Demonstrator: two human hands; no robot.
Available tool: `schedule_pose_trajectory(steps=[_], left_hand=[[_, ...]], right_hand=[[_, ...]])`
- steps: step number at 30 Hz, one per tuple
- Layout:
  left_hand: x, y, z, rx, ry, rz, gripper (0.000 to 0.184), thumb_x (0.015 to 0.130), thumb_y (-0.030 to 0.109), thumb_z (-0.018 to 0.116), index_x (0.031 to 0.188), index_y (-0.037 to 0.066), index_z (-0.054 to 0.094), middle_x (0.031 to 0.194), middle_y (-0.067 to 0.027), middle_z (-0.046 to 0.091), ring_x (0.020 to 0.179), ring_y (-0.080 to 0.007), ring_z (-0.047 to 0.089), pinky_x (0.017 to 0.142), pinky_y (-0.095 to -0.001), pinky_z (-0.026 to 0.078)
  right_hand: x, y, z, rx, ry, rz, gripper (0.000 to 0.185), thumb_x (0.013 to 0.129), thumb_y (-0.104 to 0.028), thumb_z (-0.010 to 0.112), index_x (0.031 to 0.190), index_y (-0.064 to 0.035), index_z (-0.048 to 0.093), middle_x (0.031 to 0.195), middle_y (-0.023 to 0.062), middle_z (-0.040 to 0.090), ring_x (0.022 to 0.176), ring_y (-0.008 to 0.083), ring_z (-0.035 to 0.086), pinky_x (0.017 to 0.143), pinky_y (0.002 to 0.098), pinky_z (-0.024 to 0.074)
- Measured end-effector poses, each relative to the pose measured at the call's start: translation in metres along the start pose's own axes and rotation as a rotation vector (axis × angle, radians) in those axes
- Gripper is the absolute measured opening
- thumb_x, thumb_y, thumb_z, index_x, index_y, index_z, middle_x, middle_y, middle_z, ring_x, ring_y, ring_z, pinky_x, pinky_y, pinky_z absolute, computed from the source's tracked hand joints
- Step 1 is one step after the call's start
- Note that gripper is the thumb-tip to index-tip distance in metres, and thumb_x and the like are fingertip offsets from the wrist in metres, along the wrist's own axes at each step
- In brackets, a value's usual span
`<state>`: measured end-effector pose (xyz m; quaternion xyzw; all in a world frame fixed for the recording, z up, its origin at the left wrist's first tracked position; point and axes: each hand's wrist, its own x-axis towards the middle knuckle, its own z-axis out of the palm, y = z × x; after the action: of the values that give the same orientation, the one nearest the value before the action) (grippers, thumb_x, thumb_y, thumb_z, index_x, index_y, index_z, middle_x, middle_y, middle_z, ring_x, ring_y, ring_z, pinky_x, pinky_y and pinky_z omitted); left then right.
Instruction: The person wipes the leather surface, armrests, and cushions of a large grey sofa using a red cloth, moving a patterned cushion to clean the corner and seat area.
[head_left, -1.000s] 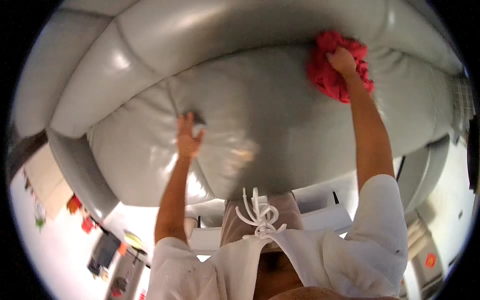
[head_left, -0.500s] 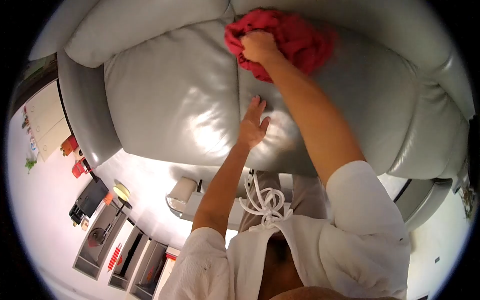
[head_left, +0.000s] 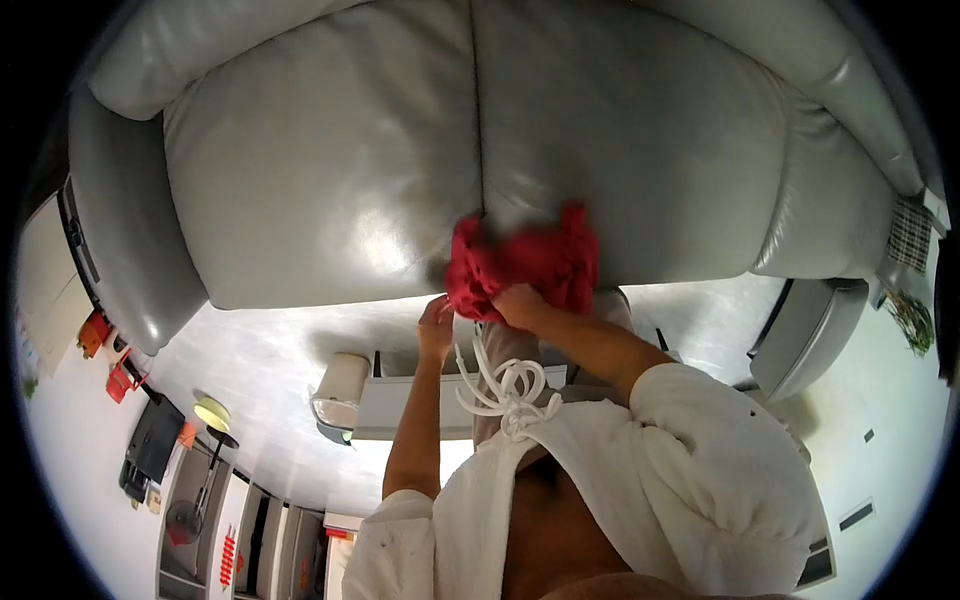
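A bunched red cloth (head_left: 573, 262) hangs at the front edge of the grey leather sofa seat (head_left: 330, 190), close to my body, partly smeared by motion. My right hand (head_left: 518, 305) is closed on its lower part. Just left of the cloth is my left hand (head_left: 435, 325), fingers pointing up and slightly apart at the cloth's edge. Whether its fingertips touch the fabric is hard to make out.
Sofa arms and a backrest surround the seat; its left armrest (head_left: 130, 220) is nearest the wall. Behind me are a white bin (head_left: 340, 385), a low white table (head_left: 400, 405), a standing fan (head_left: 187, 520) and shelves. A grey padded seat (head_left: 808, 335) stands at right.
My right hand has pulled the red cloth from the back of the seat to its front edge. My left hand has lifted off the seat and moved back beside the cloth.
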<state>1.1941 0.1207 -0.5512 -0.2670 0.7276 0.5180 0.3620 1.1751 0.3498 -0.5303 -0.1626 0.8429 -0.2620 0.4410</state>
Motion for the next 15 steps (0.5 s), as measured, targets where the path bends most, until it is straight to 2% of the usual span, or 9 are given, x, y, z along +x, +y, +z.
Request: schedule_pose_trajectory(steps=[2, 5, 7, 9, 11, 13, 15], left_hand=[[0.002, 0.004, -0.002, -0.042, -0.057, -0.058, 0.035, 0.088, 0.014, 0.06, 0.12, 0.001, 0.054, 0.111, -0.0131, 0.062, 0.103, -0.0198, 0.058, 0.089, -0.0297, 0.045], [0.003, 0.057, 0.009, -0.142, -0.189, -0.099, 0.049, 0.087, 0.016, 0.062, 0.131, 0.003, 0.044, 0.125, -0.0132, 0.053, 0.113, -0.0192, 0.052, 0.093, -0.0295, 0.043], [0.0, 0.092, 0.029, -0.281, -0.31, -0.09, 0.06, 0.087, 0.019, 0.063, 0.138, 0.004, 0.036, 0.133, -0.0123, 0.047, 0.119, -0.0188, 0.048, 0.096, -0.0292, 0.041], [0.0, 0.107, 0.051, -0.443, -0.546, -0.02, 0.067, 0.088, 0.022, 0.062, 0.143, 0.007, 0.026, 0.139, -0.0102, 0.04, 0.123, -0.0193, 0.044, 0.099, -0.0304, 0.039], [0.007, 0.088, 0.072, -0.514, -0.58, -0.022, 0.067, 0.088, 0.021, 0.062, 0.143, 0.01, 0.026, 0.138, -0.0077, 0.041, 0.121, -0.0196, 0.045, 0.1, -0.032, 0.039], [0.01, 0.106, 0.092, -0.775, -0.636, -0.116, 0.066, 0.088, 0.019, 0.061, 0.143, 0.01, 0.027, 0.137, -0.0073, 0.042, 0.12, -0.0195, 0.045, 0.1, -0.0321, 0.039], [0.018, 0.146, 0.1, -1.164, -0.72, -0.262, 0.064, 0.088, 0.017, 0.061, 0.143, 0.01, 0.027, 0.137, -0.007, 0.042, 0.12, -0.0195, 0.045, 0.099, -0.0322, 0.039]], right_hand=[[-0.021, 0.004, 0.024, 0.109, -0.238, 0.087, 0.027, 0.073, -0.018, 0.057, 0.094, -0.0028, 0.066, 0.092, 0.021, 0.065, 0.087, 0.0352, 0.063, 0.078, 0.0412, 0.0505], [-0.046, 0.035, 0.037, 0.493, -0.166, 0.372, 0.035, 0.071, -0.025, 0.062, 0.098, -0.0035, 0.066, 0.098, 0.0213, 0.065, 0.089, 0.0328, 0.063, 0.08, 0.038, 0.0502], [-0.054, 0.051, -0.001, 0.773, -0.168, 0.511, 0.045, 0.07, -0.03, 0.066, 0.107, -0.0035, 0.063, 0.104, 0.0182, 0.064, 0.092, 0.0267, 0.062, 0.084, 0.0338, 0.0484], [-0.069, 0.035, -0.107, 0.999, -0.026, 0.535, 0.047, 0.074, -0.024, 0.065, 0.115, -0.0018, 0.058, 0.107, 0.0107, 0.063, 0.094, 0.0182, 0.059, 0.084, 0.0313, 0.0471], [-0.054, 0.041, -0.124, 1.545, 0.389, 0.271, 0.047, 0.077, -0.017, 0.064, 0.119, 0.0025, 0.054, 0.108, 0.0072, 0.062, 0.094, 0.0158, 0.058, 0.083, 0.0314, 0.0475], [-0.03, 0.05, -0.143, 1.501, 0.612, 0.189, 0.042, 0.08, -0.013, 0.062, 0.118, 0.003, 0.055, 0.108, 0.0042, 0.061, 0.095, 0.0139, 0.057, 0.083, 0.0304, 0.0476], [0.013, 0.056, -0.125, 1.587, 0.738, 0.182, 0.044, 0.079, -0.015, 0.064, 0.119, 0.0016, 0.055, 0.107, 0.0074, 0.062, 0.094, 0.0166, 0.057, 0.084, 0.0318, 0.046]])
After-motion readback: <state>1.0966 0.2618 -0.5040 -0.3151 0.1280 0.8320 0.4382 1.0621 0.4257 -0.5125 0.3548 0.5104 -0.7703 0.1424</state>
